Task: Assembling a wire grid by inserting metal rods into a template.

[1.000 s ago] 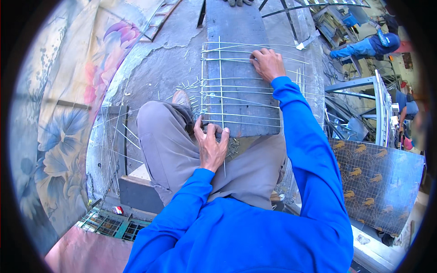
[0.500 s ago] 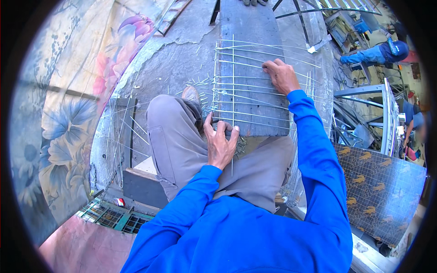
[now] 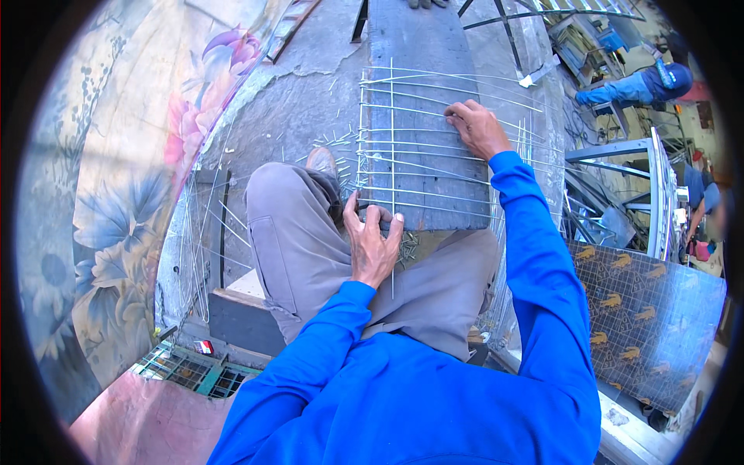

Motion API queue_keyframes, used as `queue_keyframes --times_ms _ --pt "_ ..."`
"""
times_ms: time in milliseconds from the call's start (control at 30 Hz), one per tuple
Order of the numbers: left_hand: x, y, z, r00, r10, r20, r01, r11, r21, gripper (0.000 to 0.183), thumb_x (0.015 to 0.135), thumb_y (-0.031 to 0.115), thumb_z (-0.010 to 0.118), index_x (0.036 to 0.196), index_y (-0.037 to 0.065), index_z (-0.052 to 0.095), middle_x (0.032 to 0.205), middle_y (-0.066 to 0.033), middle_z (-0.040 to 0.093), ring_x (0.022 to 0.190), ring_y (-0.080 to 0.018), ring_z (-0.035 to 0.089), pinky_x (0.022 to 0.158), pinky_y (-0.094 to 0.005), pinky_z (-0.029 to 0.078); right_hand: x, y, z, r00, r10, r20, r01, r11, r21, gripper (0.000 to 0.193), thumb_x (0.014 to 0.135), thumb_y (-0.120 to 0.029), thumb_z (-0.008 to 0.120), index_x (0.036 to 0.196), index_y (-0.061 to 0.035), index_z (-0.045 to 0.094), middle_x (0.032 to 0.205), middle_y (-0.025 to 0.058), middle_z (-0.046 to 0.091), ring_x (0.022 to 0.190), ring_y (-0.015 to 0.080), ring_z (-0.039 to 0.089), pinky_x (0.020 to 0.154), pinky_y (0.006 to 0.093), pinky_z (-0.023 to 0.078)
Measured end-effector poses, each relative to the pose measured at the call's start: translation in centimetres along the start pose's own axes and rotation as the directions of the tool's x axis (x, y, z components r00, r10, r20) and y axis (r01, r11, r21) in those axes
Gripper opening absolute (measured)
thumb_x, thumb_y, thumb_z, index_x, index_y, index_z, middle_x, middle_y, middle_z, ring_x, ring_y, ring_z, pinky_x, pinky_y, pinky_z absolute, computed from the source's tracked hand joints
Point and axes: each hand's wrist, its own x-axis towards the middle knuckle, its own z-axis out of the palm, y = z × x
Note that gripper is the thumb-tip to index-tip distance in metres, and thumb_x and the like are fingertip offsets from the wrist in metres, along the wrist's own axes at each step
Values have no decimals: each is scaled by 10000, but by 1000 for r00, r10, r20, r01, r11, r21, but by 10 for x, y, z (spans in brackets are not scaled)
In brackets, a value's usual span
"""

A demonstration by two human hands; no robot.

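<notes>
Several thin pale wire rods lie crosswise over a dark plank, joined at their left ends to an upright rod. A second long rod crosses them. My left hand is at the plank's near left corner. Its index finger reaches to the left rod's lower end, and its thumb is apart, beside the long rod. Farther right, my right hand has bent fingers pinched at one of the crosswise rods; the fingertips partly hide the contact.
Short wire pieces are scattered on the concrete floor left of the plank. A glove lies at its far end. Metal frames and a patterned sheet stand at right. A floral cloth hangs at left. Another person is at far right.
The view has shifted slightly, so the plank and rods appear a little farther left. Both hands keep nearly the same pose and place on the rods.
</notes>
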Motion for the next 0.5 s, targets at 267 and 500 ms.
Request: queue_keyframes --times_ms 267,500 --pt "3 1 -1 1000 4 -8 -4 1000 -3 229 902 190 728 954 23 580 1395 -366 354 1403 -529 320 1129 -591 311 6 -8 3 999 -49 -11 49 999 -15 276 972 -389 660 1156 -188 702 1076 109 684 1070 333 653 915 493 515" --pt "3 -3 1 1000 24 -3 -23 999 36 252 892 197 734 981 20 578 1404 -362 346 1408 -523 315 1130 -584 313 15 -27 12 993 -83 -83 80 996 -38 273 967 -380 665 1159 -192 711 1109 108 693 1120 332 628 954 486 499"
